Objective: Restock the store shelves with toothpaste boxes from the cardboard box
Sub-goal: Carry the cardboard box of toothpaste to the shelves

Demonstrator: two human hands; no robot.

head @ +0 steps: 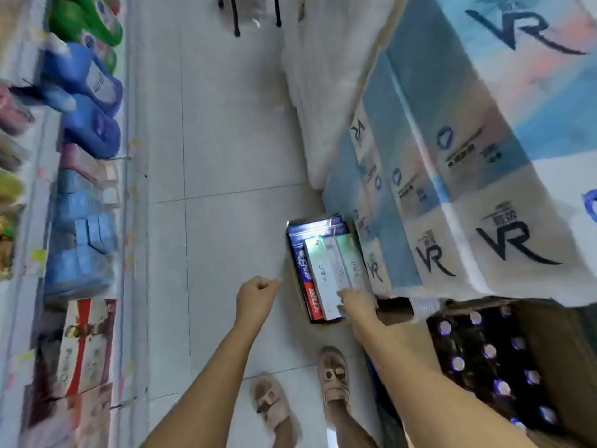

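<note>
Toothpaste boxes (pixel 326 270) lie packed in the cardboard box (pixel 289 253), long axes running straight ahead of the right hand (pixel 357 303). It touches the white toothpaste box (pixel 323 273) at its near end; whether it grips, I cannot tell. Left hand (pixel 256 295), fisted and empty, sits farther off.

- You can read "VR" in large dark letters on the wrapped packs (pixel 484 195) at your right, repeated on several faces.
- Print on the toothpaste boxes (pixel 326 270) is too blurred for you to read.
</note>
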